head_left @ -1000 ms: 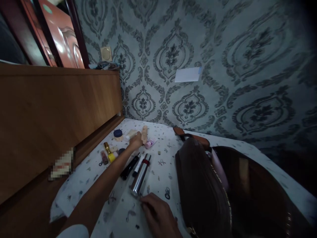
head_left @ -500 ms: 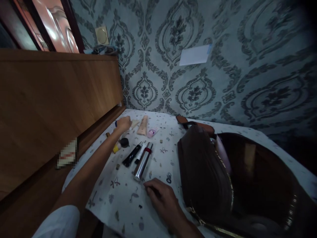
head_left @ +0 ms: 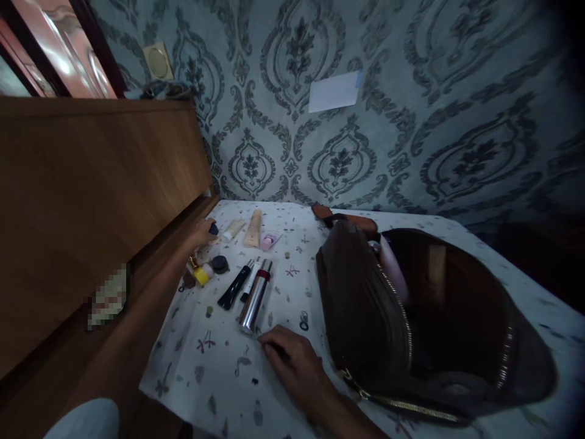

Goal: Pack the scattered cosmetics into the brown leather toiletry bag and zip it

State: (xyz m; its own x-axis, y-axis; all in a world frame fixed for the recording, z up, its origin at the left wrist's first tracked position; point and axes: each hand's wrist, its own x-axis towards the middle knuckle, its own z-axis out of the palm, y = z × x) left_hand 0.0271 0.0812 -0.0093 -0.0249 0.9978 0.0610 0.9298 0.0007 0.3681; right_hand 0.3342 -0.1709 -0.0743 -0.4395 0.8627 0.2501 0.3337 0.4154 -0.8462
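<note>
My left hand (head_left: 201, 233) reaches far left along the bed, its fingers curled over a small dark blue-lidded jar (head_left: 213, 229). My right hand (head_left: 292, 360) rests on the patterned sheet (head_left: 219, 366), fingers loosely bent with nothing visible in them, just below the end of a silver and red tube (head_left: 255, 296). Beside that tube lie a black tube (head_left: 233, 285) and a thin white one (head_left: 248, 286). Beige tubes (head_left: 252, 228), a small pink item (head_left: 269, 240), a yellow-capped bottle (head_left: 200, 273) and a dark round pot (head_left: 220, 264) lie near the left hand.
A large dark brown handbag (head_left: 411, 317) lies open on the right, zip and brown strap (head_left: 329, 214) showing. A wooden headboard (head_left: 91, 195) runs along the left. Patterned wallpaper with a white paper slip (head_left: 334, 91) stands behind.
My left hand has moved left from the beige tubes to the blue-lidded jar by the headboard. The right hand has stayed by the silver tube. The view has shifted.
</note>
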